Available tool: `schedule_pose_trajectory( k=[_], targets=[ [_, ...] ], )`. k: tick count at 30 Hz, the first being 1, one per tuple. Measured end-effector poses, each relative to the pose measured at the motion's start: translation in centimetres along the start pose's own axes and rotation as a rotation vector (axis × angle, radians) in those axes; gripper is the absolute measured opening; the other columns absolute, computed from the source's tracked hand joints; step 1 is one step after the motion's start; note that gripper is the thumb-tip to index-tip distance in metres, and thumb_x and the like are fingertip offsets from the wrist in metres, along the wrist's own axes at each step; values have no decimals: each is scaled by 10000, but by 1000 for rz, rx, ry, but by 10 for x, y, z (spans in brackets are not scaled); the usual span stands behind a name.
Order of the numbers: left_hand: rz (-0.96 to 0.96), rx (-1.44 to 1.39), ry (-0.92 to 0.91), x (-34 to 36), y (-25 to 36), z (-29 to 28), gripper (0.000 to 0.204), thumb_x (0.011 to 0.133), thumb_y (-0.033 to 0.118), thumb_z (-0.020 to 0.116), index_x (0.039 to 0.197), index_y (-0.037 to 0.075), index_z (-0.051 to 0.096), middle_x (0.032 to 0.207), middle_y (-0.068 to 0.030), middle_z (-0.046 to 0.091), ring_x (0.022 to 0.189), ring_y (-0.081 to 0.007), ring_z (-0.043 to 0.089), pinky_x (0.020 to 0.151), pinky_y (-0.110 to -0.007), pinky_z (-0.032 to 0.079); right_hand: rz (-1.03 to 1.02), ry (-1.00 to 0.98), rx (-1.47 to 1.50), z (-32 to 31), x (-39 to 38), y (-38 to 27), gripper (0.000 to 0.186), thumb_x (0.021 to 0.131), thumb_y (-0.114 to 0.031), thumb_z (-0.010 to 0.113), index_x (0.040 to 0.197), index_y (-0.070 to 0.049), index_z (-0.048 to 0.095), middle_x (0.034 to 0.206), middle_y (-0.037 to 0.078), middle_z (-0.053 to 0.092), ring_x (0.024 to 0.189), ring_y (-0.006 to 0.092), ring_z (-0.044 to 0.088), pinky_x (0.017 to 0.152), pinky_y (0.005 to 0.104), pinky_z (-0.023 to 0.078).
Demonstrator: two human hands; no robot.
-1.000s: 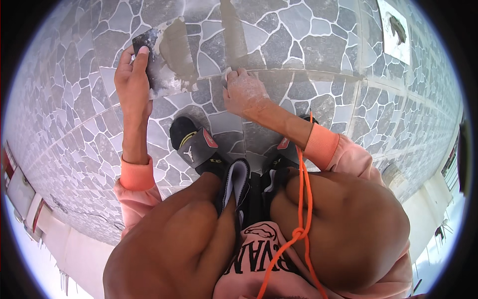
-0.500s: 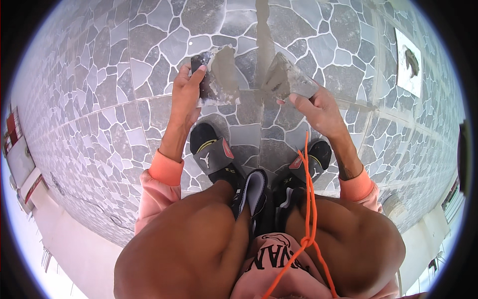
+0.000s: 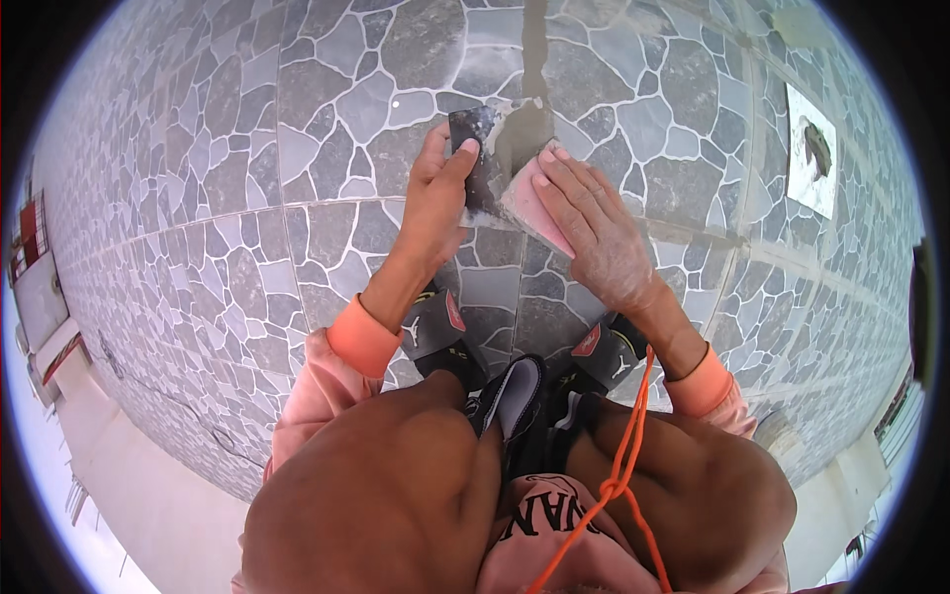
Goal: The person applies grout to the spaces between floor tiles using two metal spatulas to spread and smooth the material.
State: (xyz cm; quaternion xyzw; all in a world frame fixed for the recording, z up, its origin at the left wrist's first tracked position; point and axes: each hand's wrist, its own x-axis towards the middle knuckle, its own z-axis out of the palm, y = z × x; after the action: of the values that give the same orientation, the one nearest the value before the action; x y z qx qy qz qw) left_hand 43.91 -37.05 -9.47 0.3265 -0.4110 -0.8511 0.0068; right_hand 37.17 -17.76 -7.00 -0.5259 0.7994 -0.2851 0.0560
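My left hand point(image 3: 435, 203) grips a dark flat plate point(image 3: 475, 183), smeared with grey paste point(image 3: 526, 127) along its right side. My right hand point(image 3: 599, 223) holds a pink, paste-dusted flat spreader point(image 3: 532, 206) tilted against that plate, fingers over its face. Both tools are above the grey stone-patterned tile floor point(image 3: 336, 119). A strip of wet grey paste point(image 3: 534, 45) runs along a joint from the tools toward the top of the picture.
My sandalled feet point(image 3: 440, 332) are below my hands, and an orange cord point(image 3: 633, 426) dangles between my knees. A white square board point(image 3: 811, 144) with a grey lump on it lies at the right. A dark cable point(image 3: 228, 436) lies at the left rim, near a pale wall point(image 3: 168, 505).
My left hand has moved rightward with the plate, to the paste strip. My right hand has turned and brought its spreader onto the plate, now showing the pink face.
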Motion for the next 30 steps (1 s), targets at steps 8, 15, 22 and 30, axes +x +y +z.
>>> schedule_pose_trajectory(
  k=[8, 15, 22, 30],
  targets=[
    [72, 29, 10, 0, 2, -7, 328, 994, 109, 487, 1318, 59, 467, 1178, -40, 609, 1027, -110, 591, 870, -271, 493, 53, -163, -322, -6, -19, 45, 619, 749, 34, 578, 1354, -13, 458, 1408, 157, 457, 1329, 321, 420, 1106, 439, 346],
    [197, 166, 57, 1, 27, -33, 340, 993, 127, 497, 1321, 43, 473, 1181, -37, 604, 1032, -96, 579, 881, -255, 474, 276, -153, -93, -10, 62, 114, 500, 787, 35, 494, 1279, -52, 516, 1240, 153, 551, 1016, 374, 606, 909, 434, 503],
    [190, 146, 70, 7, 23, -47, 325, 995, 140, 501, 1307, 49, 485, 1166, -29, 607, 1022, -96, 579, 889, -254, 466, 95, -25, -447, 29, 196, 245, 267, 770, -92, 562, 1012, -61, 670, 932, 229, 652, 971, 393, 623, 834, 491, 507],
    [200, 178, 203, 2, 45, -74, 314, 983, 117, 517, 1284, 32, 481, 1123, -51, 622, 992, -112, 594, 862, -261, 483, 190, -466, -427, 38, 173, 136, 313, 794, -143, 574, 1077, -53, 673, 1012, 215, 667, 982, 362, 632, 885, 461, 505]
  ],
)
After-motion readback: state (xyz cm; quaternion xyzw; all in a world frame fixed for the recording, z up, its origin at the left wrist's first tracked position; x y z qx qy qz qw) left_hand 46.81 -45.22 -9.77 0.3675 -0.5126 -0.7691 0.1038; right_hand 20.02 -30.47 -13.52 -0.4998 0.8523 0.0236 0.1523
